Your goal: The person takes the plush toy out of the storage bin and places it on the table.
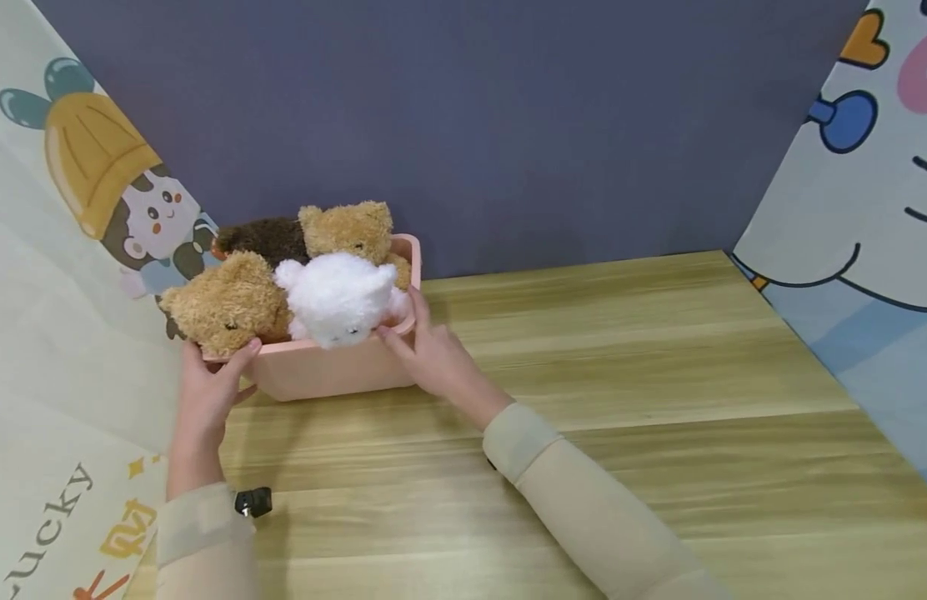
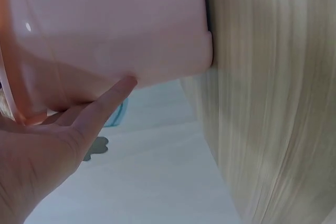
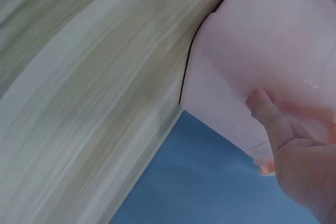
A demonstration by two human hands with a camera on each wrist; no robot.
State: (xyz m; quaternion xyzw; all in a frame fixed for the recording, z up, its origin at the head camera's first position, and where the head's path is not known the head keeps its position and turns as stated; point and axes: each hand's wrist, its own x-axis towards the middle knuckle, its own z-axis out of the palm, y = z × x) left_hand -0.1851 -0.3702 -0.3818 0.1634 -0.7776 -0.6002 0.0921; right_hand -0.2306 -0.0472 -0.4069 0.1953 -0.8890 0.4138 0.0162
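Observation:
A pink plastic storage bin [image 1: 328, 372] stands at the table's back left, filled with plush toys. At its left front corner my left hand [image 1: 207, 396] grips the rim, thumb on top; in the left wrist view the fingers lie along the bin's wall [image 2: 115, 19]. My right hand [image 1: 441, 357] holds the right front corner, and a fingertip presses the side wall [image 3: 283, 40] in the right wrist view. A white plush [image 1: 339, 296] leans over the front rim. Around it sit a tan plush bear [image 1: 231, 304], another tan bear [image 1: 351, 229] and a dark brown plush [image 1: 264, 240].
The wood-grain table [image 1: 621, 375] stretches right and toward me. A dark grey-blue panel [image 1: 508, 125] rises right behind the bin, and a printed cartoon wall [image 1: 73, 333] runs close along the left. Another printed wall [image 1: 884, 233] borders the right side.

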